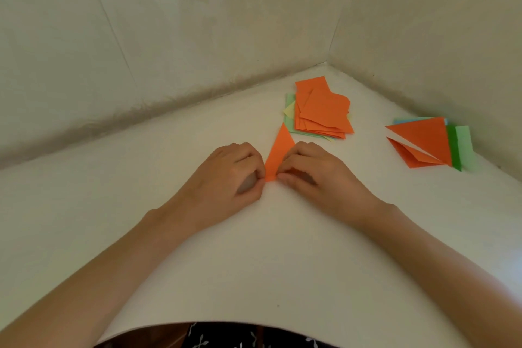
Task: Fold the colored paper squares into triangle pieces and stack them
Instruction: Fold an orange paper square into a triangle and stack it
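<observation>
Both hands are working near the middle of the white table (84, 192), which is sitting in a corner formed by pale walls (141, 37). The left hand (237, 175) is lying knuckles-up with its fingers curled inward, and its fingertips are pinching the near left edge of the orange piece (279, 150). The right hand (319, 175) is taking the matching posture, with its fingers curled and its thumb and forefinger gripping the near right edge of the same piece. The orange piece is showing between the two hands as a narrow pointed shape, its tip pointing away from the person. Whether it is lying flat or lifted off the surface cannot be told. The pile of paper squares (322, 110) is lying just beyond that tip, with orange sheets on top and pale green and yellow sheets showing at its left edge. The stack of folded triangles (423, 144) is lying well to the right, near the right-hand wall. It is orange on top, with dark green and light green paper projecting along its right side. A dark patterned garment (226, 339) is showing at the bottom edge.
</observation>
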